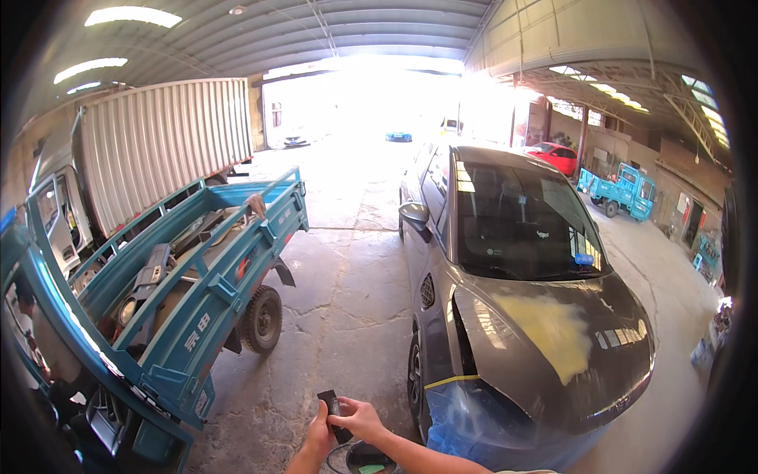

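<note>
Near the lower edge, both my hands are closed on a small, dark, flat rectangular block (335, 414), held up at a slant. My left hand (317, 434) grips its left side, and my right hand (360, 419) pinches it from the right. What the block is exactly, I cannot make out. Below my hands is a black container (365, 453) with something green (371, 468) in it. To the right stands a grey-brown car (505, 340), a yellow filler-like patch (553, 332) on its hood. Blue plastic film (478, 415), edged with yellow tape, covers its front end.
A teal three-wheeled cargo truck (193, 320) with loose parts in its bed stands at the left. Behind it is a white box truck (170, 146). Cracked concrete floor (339, 292) runs between the vehicles. Farther right are a red car (557, 156) and another teal cargo truck (620, 192).
</note>
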`<state>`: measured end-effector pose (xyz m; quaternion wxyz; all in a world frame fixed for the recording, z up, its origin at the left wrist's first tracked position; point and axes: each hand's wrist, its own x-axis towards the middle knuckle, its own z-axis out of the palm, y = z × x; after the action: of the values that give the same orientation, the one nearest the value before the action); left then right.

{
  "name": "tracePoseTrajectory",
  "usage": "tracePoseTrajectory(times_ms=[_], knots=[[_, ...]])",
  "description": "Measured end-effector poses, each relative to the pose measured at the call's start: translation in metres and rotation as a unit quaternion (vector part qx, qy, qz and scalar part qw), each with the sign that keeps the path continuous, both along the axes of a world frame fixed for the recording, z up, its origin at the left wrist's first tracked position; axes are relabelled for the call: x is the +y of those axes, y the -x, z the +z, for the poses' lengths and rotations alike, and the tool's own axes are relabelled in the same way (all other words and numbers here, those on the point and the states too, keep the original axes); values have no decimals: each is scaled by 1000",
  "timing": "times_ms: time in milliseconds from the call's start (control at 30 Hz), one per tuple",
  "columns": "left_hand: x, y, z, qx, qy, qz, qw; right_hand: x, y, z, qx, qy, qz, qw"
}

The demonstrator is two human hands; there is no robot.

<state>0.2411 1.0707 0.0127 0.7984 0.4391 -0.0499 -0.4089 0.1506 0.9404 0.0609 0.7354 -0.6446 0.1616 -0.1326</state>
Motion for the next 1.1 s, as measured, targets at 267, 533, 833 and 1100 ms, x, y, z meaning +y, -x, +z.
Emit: tracePoseTrajectory(times_ms=[267,533,833,1100], knots=[[0,-1,-9,39,-55,46,997,3,-2,-4,80,185,18,979],[7,-16,-51,106,-83,98,986,2,-8,-65,39,437,-10,899],[66,-39,-139,157,-126,147,969,-58,27,-194,308,262,79,911],[141,-19,-350,289,-244,183,907,-48,82,-523,464,268,194,822]])
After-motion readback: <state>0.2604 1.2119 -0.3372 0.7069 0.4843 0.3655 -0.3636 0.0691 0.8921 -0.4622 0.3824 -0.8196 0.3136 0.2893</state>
